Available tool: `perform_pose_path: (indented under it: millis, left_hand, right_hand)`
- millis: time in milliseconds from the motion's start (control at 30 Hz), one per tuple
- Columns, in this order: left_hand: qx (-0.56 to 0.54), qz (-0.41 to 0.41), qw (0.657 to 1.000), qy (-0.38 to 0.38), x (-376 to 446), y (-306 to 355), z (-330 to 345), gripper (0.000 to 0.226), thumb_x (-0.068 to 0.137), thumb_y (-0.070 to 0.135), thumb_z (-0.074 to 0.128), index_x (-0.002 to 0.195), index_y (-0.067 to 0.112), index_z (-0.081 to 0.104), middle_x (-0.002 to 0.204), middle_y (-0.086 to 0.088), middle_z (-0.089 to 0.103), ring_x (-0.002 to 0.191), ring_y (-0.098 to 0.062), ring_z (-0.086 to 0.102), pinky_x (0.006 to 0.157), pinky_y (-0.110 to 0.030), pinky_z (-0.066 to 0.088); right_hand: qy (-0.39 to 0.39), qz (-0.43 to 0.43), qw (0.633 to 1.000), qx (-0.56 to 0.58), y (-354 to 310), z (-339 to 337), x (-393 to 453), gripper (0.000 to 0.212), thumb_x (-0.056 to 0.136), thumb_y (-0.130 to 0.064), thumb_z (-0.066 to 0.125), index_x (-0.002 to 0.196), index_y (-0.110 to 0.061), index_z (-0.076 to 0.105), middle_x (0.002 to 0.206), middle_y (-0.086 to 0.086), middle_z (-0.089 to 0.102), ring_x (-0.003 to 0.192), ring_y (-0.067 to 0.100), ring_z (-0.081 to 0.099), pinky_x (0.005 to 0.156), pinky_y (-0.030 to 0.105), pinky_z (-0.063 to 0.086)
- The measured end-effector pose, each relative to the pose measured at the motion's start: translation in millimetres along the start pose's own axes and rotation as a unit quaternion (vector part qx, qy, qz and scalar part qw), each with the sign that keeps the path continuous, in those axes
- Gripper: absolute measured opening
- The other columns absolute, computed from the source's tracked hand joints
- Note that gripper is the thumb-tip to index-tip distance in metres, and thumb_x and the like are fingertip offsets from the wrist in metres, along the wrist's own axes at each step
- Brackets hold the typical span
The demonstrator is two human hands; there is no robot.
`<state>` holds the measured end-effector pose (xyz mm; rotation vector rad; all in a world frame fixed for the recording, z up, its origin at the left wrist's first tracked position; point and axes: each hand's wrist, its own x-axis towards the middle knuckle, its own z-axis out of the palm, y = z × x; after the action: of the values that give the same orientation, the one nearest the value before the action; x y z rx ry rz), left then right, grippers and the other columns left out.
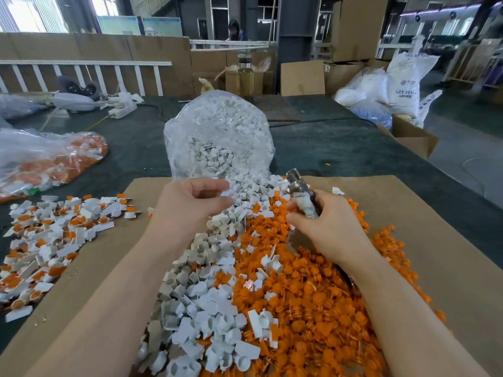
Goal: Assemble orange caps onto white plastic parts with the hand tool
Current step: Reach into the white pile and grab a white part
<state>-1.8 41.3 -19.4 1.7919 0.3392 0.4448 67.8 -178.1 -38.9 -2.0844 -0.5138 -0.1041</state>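
Gripping the hand tool (300, 195) upright in the right hand (330, 227), nose raised for loading. Pinching a white part (228, 194) in the left hand (190, 204), above white parts (206, 292) and orange caps (321, 295) heaped close on the counter (353, 151).

I'm at a dark green table (340, 148) in a factory hall. Cardboard wall (95, 47) with a white railing (81, 68) ahead on my left, dark steel column (294, 36) centre, stacked cardboard boxes (356, 28) to my right. Daylight through windows (32, 12) top left. Grey concrete floor (468, 148).
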Motion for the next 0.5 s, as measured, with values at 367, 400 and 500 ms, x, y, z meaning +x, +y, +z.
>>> perform_pose_path:
  millis: [367,400,500]
  left_hand:
    - [-0.148,-0.045,0.988,-0.03,-22,11,35,0.029,0.077,0.005,0.079,0.103,0.016,0.07,0.076,-0.008,0.074,0.072,-0.019,0.071,0.071,-0.026,0.059]
    - [-0.154,-0.05,0.986,-0.031,-24,11,38,0.03,0.078,0.005,0.078,0.104,0.016,0.07,0.075,-0.008,0.074,0.071,-0.018,0.071,0.07,-0.026,0.059]
    - [-0.162,-0.053,0.985,-0.01,-29,12,46,0.018,0.077,0.006,0.079,0.092,0.014,0.074,0.069,-0.005,0.073,0.064,-0.015,0.068,0.063,-0.022,0.058]
  right_hand:
    - [0.029,-0.054,0.993,0.103,-11,0,-5,0.019,0.084,-0.019,0.074,0.087,-0.036,0.066,0.084,-0.028,0.067,0.075,-0.004,0.064,0.063,0.011,0.05]
    - [0.032,-0.062,0.992,0.102,-12,1,-5,0.02,0.085,-0.018,0.074,0.088,-0.037,0.066,0.085,-0.028,0.067,0.077,-0.005,0.064,0.064,0.009,0.048]
    - [0.047,-0.08,0.99,0.105,-14,3,-7,0.022,0.084,-0.019,0.074,0.09,-0.038,0.065,0.086,-0.026,0.068,0.083,-0.005,0.065,0.07,0.007,0.048]
